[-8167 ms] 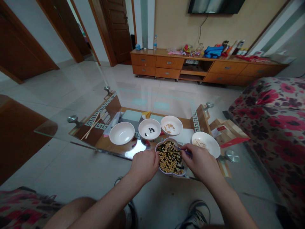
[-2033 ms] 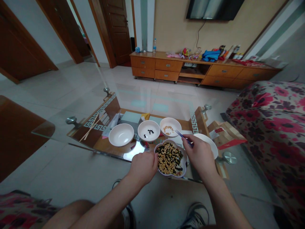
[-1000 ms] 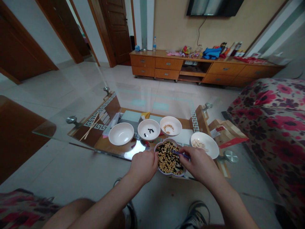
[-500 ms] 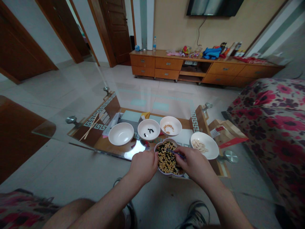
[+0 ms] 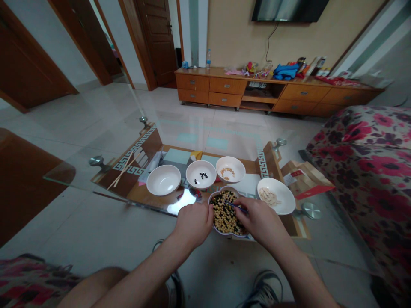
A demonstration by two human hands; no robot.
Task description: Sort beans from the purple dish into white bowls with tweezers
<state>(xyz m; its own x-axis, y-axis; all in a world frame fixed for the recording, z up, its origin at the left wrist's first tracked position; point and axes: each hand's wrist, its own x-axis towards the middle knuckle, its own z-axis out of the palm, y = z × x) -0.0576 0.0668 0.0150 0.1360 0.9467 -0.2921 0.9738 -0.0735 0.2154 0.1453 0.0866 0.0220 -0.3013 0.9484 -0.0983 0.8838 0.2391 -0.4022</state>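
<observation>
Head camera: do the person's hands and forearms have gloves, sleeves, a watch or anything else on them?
Both are bare: the left hand and right hand show no gloves, rings or watch, and the left forearm and right forearm show no sleeves or markings.

**Living room: general layout, far wall and seating**

The beige wall (image 5: pixel 237 38) carries a wall-mounted television (image 5: pixel 289 8) above a long wooden drawer cabinet (image 5: pixel 224 89). A brown panel door (image 5: pixel 156 42) stands left of the cabinet. Pale glossy floor tiles (image 5: pixel 77 115) run throughout. A floral sofa (image 5: pixel 369 158) occupies the right side, and a glass-topped table (image 5: pixel 67 176) with round steel fittings (image 5: pixel 98 161) stands centrally. Lighting is dim and even.
</observation>
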